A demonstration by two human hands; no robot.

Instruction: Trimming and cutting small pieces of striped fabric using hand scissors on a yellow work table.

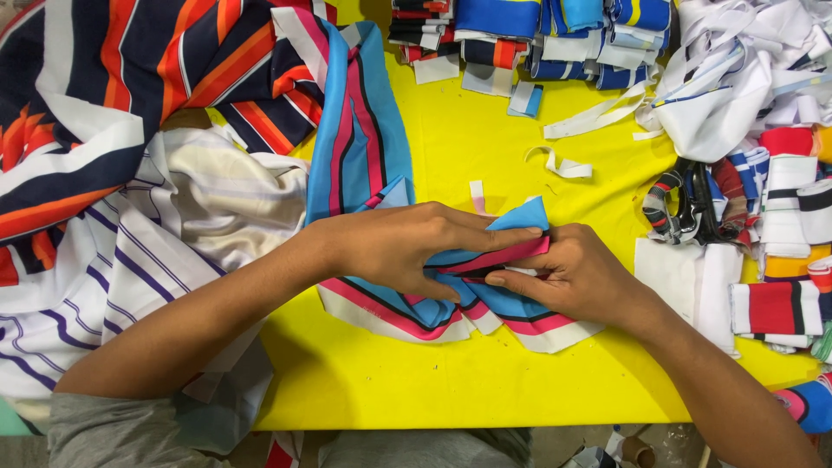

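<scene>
A blue cloth piece with pink, black and white stripes (394, 308) lies folded on the yellow table (451, 373) in front of me. My left hand (407, 247) lies flat across the fold, fingers stretched to the right over it. My right hand (572, 273) pinches the folded pink-and-blue edge from the right, thumb under the layers. A blue corner of the cloth (524, 215) sticks up between the two hands. The same striped fabric runs up and away toward the far left of the table (360, 130).
A heap of striped fabrics (104, 156) in navy, orange and white covers the left side. Stacks of folded pieces (537, 35) stand at the far edge. White scraps (737, 78), black scissors (685, 204) and folded red and white pieces (780, 295) lie at the right.
</scene>
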